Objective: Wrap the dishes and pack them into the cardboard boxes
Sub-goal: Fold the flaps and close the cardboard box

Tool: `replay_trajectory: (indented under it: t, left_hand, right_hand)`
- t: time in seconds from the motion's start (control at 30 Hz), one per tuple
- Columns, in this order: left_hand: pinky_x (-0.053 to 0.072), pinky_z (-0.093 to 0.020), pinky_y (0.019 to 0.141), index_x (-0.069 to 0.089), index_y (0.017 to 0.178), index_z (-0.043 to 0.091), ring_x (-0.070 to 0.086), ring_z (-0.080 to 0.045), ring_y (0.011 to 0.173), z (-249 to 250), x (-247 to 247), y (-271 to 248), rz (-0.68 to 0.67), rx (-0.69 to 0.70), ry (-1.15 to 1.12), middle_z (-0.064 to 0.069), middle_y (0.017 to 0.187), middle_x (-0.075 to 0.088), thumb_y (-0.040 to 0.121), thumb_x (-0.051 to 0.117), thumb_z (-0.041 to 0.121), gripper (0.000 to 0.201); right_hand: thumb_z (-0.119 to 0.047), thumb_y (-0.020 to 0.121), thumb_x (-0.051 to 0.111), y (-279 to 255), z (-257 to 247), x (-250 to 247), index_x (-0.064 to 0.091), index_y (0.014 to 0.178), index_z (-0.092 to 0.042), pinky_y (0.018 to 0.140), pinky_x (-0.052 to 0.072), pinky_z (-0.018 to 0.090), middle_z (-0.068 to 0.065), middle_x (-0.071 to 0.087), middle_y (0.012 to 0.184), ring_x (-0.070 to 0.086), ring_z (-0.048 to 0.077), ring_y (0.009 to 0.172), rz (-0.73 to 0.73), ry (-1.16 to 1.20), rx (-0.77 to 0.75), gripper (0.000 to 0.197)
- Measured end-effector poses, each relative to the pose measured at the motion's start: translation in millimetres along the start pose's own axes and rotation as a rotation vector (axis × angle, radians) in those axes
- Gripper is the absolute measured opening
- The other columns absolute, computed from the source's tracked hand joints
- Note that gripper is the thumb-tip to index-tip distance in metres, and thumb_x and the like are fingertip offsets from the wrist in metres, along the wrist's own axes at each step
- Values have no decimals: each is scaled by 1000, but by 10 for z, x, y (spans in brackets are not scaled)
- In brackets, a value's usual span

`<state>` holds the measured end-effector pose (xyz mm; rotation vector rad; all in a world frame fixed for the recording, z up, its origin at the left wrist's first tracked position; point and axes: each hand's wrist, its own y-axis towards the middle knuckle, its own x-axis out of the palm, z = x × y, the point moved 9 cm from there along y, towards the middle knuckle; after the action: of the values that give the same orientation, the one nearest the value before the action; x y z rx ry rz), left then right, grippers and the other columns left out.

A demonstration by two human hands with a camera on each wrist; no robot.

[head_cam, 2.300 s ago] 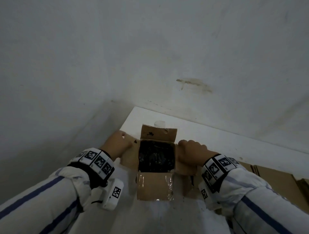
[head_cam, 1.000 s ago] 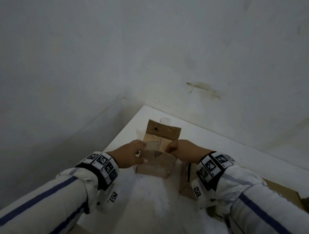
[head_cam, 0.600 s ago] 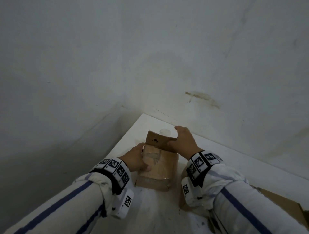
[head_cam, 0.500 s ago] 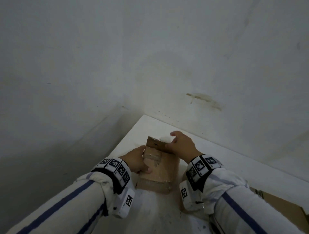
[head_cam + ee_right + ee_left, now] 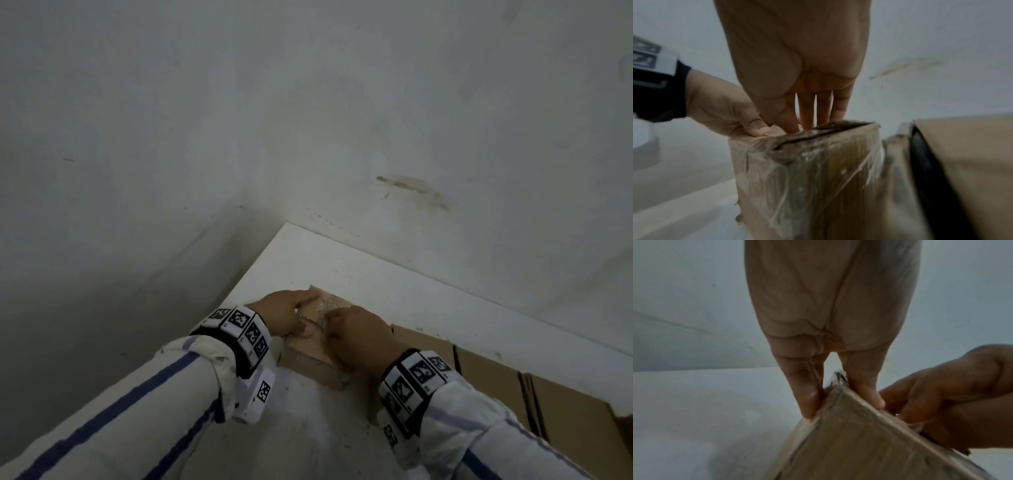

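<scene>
Box: a small cardboard box [image 5: 317, 346] sits on the white table [image 5: 394, 284] close to the corner where two pale walls meet; its flaps are folded shut on top; clear tape or film shines across the top and down the near side
Left hand: the left hand [image 5: 282, 317] rests on the box's left top edge; the fingers [image 5: 807, 395] run straight down the outer side, held close together; the thumb [image 5: 865, 386] lies flat along the top; the edge sits between them
Right hand: the right hand [image 5: 359, 337] lies over the top of the box, just beside the left; its fingers [image 5: 806, 113] are straight, slightly apart, tips pressing on the closed flaps
Dishes: hidden; I cannot tell what is inside
Beside it: flat brown cardboard [image 5: 496, 383] lies on the table to the right, touching or nearly touching the box; a dark gap shows along its edge in the right wrist view
Sleeves: white with blue stripes; marker bands on both wrists
</scene>
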<state>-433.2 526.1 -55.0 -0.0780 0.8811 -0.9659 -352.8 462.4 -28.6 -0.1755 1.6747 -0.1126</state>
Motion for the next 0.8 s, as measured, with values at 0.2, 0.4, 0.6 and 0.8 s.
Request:
replay_trajectory:
  t: [0.2, 0.4, 0.6, 0.8]
  left_hand:
    - [47, -29, 84, 18, 151, 30, 52, -29, 117, 70, 3, 10, -41, -27, 132, -11, 145, 41, 92, 55, 23, 70]
    - [52, -34, 71, 31, 136, 27, 57, -28, 100, 95, 71, 2, 68, -75, 33, -11, 121, 56, 91, 51, 41, 51]
    - [40, -28, 52, 33, 129, 16, 56, -27, 83, 141, 120, 49, 102, -61, 59, -16, 103, 59, 92, 52, 28, 43]
    - [48, -29, 52, 24, 135, 18, 55, -26, 88, 154, 152, 52, 19, -75, 59, -15, 113, 54, 87, 61, 29, 62]
  right_hand:
    - [-29, 82, 52, -28, 29, 93, 66, 86, -11, 89, 48, 37, 10, 61, 107, 56, 27, 103, -252, 96, 2, 24]
    - [-42, 82, 62, 108, 254, -67, 56, 110, -8, 90, 41, 32, 11, 48, 116, 47, 27, 111, -1, 172, 246, 45]
    - [-60, 81, 54, -15, 210, 5, 43, 130, -17, 102, 31, 42, 6, 35, 143, 36, 30, 128, 27, -19, 260, 65]
    - [-58, 77, 61, 41, 273, -4, 42, 132, -20, 100, 34, 42, 6, 40, 138, 38, 30, 125, -42, 19, 302, 69]
